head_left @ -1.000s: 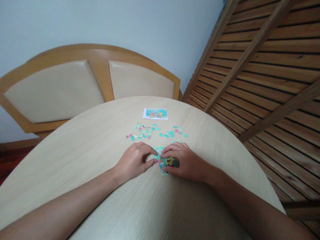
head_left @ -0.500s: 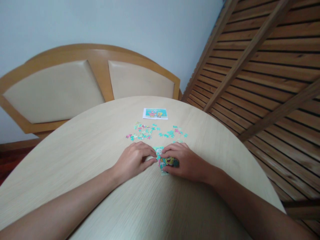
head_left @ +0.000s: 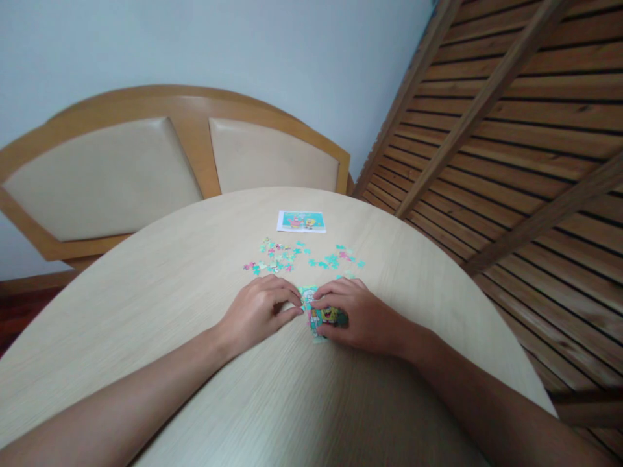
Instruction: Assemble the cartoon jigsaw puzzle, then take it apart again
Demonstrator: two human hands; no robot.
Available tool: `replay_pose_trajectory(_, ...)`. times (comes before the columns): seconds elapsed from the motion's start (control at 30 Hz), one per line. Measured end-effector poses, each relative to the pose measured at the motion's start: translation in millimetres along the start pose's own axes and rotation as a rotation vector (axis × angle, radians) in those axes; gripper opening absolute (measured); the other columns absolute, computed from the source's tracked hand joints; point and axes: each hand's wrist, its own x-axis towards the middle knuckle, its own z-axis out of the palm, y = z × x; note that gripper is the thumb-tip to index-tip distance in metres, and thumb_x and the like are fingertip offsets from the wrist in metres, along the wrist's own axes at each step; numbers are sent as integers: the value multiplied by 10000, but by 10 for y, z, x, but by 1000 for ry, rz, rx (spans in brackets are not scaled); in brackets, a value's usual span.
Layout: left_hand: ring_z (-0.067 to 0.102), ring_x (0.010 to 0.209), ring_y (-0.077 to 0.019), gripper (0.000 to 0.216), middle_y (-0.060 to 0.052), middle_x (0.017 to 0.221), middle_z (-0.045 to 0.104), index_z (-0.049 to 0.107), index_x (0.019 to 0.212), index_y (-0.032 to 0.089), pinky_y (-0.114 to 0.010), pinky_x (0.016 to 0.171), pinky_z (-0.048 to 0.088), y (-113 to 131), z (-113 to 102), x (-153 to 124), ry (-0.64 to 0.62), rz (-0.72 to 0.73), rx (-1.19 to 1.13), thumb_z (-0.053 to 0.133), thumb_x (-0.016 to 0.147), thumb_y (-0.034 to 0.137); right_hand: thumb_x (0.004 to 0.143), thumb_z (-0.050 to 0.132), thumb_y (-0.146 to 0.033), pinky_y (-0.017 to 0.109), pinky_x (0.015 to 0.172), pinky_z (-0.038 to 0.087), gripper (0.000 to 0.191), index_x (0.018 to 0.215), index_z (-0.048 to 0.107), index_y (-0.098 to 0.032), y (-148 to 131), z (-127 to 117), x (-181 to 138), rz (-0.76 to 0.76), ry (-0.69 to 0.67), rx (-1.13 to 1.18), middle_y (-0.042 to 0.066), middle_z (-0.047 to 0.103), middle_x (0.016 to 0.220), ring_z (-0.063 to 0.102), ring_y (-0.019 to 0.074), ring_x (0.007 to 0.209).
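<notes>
A joined section of a jigsaw puzzle (head_left: 316, 316) lies flat on the table in front of me, showing a yellow cartoon character on turquoise. My right hand (head_left: 357, 314) rests over its right side, thumb and fingers curved onto it and hiding that part. At the section's left edge is my left hand (head_left: 265, 305), thumb and forefinger pinched together. A small puzzle piece (head_left: 302, 306) shows faintly at those fingertips, mostly covered. Beyond my hands lie loose puzzle pieces (head_left: 278, 256), turquoise, pink and pale. A second loose cluster (head_left: 331, 261) is spread to the right.
A picture sheet (head_left: 302, 222) with two cartoon characters lies past the pieces. The round wooden table (head_left: 195, 259) reaches a padded bench back (head_left: 272, 152) by the wall. Slatted wood panelling (head_left: 487, 130) rises on the right.
My left fingertips have shifted very slightly left, at the puzzle section's edge. My right hand stays on the section, and the loose pieces keep their places.
</notes>
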Motion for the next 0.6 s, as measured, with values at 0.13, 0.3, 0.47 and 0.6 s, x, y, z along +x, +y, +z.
replay_pose_trajectory(0.13,655,954,-192,53,-3,1009,739,728,937,244,-360,893,502,-11,-3,-2,-1,-7,16,681,928,267,835,743,-340,441,987,386,296,1109,729,-230,1,-3,4,-1,3,1,66,704,1173,623,250,1105)
replay_pose_trajectory(0.3,660,962,-198,94,-7,1016,745,733,942,238,-370,895,509,-15,-8,12,-15,5,44,654,950,287,833,745,-346,446,984,388,290,1099,732,-233,6,-3,14,7,-3,-4,69,706,1173,623,257,1108)
replay_pose_trajectory(0.47,670,981,-195,150,-16,1027,753,748,966,239,-370,902,512,-21,-14,21,-22,66,76,616,978,310,830,748,-352,443,984,381,299,1106,728,-239,4,-2,10,8,-4,3,59,707,1176,621,248,1108)
replay_pose_trajectory(0.6,675,989,-195,168,-25,1029,757,755,974,239,-370,901,520,-23,-19,26,-17,99,96,604,985,311,837,741,-346,444,984,378,293,1107,726,-234,-4,-2,8,-2,-1,-6,57,709,1173,620,247,1102)
